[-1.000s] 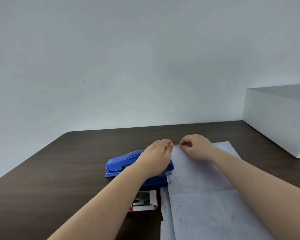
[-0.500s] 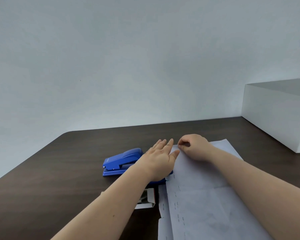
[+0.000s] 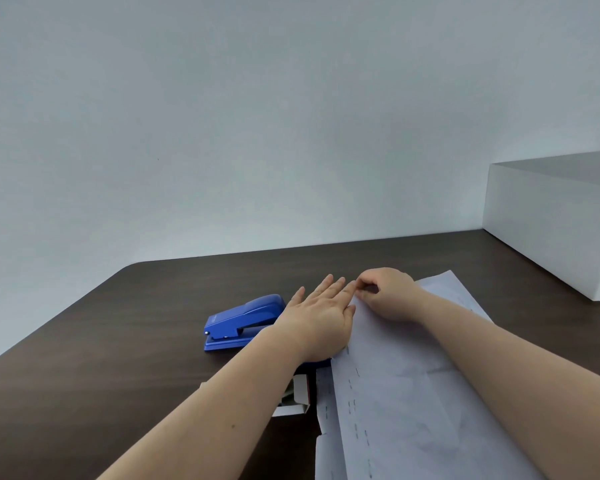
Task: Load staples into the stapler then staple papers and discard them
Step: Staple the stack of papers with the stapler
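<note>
At centre of the dark surface (image 3: 118,358), papers (image 3: 413,393) flat, thin, floppy, best pinched at the twelve o'clock corner. Right hand (image 3: 387,294) pinching there; left hand (image 3: 321,315) spread flat over the stiff blue stapler (image 3: 243,318) at nine o'clock.

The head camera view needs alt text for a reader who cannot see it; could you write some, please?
A left hand lies flat and open over a blue stapler while the right hand pinches the far corner of stapled white papers on a dark table.
</note>
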`<state>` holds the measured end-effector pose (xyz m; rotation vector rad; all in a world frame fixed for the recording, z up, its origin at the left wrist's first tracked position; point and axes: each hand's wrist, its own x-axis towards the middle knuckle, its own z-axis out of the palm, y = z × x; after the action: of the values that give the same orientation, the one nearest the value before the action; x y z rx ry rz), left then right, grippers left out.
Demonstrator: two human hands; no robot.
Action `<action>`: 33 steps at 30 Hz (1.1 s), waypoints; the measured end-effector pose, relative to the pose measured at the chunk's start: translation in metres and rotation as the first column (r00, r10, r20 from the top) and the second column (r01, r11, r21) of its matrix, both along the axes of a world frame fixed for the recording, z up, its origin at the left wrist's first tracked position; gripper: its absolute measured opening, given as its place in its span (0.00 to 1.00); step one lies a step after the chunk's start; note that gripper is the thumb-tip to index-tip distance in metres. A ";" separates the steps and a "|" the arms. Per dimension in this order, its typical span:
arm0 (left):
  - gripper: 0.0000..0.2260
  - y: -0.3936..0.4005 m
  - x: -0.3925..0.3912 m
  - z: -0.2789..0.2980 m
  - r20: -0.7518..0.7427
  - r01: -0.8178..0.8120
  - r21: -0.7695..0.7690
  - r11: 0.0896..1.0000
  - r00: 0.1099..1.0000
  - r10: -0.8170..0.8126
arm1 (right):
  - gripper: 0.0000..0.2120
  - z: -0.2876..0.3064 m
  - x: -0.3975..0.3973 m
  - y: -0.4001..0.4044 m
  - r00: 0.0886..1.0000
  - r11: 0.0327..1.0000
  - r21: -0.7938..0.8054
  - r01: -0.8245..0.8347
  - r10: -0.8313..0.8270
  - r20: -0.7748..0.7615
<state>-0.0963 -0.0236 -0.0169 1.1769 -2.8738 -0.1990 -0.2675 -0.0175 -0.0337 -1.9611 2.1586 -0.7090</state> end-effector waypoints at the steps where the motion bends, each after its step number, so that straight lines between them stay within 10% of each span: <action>1: 0.23 0.000 0.001 0.001 -0.004 -0.003 0.012 1.000 1.000 0.003 | 0.09 0.000 0.000 0.000 1.000 1.000 0.000 -0.001 0.001 0.002; 11: 0.24 0.009 0.007 0.023 -0.209 0.002 0.227 0.974 0.977 0.047 | 0.10 0.005 -0.003 0.008 0.999 0.999 0.003 0.051 -0.051 0.015; 18: 0.18 0.033 0.015 0.047 -0.685 0.024 0.314 0.949 0.698 0.210 | 0.10 0.024 -0.022 0.031 0.987 0.983 -0.113 0.142 -0.150 -0.064; 33: 0.13 0.067 0.020 0.051 -0.522 -0.112 0.287 0.951 0.814 0.254 | 0.09 0.081 -0.012 0.089 0.993 0.945 -0.324 0.053 -0.084 -0.083</action>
<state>-0.0760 0.0431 0.0340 1.1762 -2.2525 -0.7685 -0.2796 0.0719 0.0470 -2.1189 2.2988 -1.0596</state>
